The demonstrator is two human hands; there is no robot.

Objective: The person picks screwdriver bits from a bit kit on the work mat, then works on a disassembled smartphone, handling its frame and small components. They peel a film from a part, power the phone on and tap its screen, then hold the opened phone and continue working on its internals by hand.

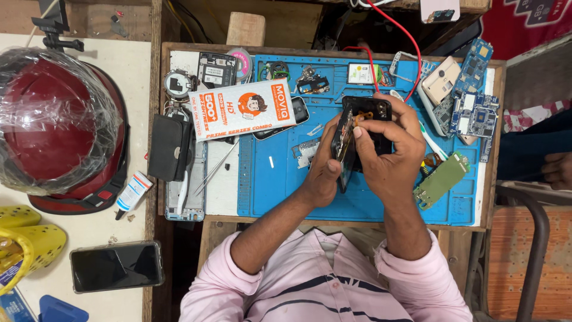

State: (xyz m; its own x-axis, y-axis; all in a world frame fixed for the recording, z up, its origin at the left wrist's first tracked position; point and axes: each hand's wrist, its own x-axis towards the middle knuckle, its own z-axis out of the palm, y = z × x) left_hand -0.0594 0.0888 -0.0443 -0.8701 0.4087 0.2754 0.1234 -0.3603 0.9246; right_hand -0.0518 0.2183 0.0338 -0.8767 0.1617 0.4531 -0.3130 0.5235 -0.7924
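Phone (372,128), opened, is sitting above the blue mat (280,179), and we are pinching it between both hands. Our left hand (325,170) is clamping its left edge, thumb up; our right hand (390,155) is curling over it, thumb pressing inside.

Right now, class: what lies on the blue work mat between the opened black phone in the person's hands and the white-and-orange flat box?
In the head view, a dark phone panel beside the box and a small silver metal plate lie there, nearer the opened black phone.
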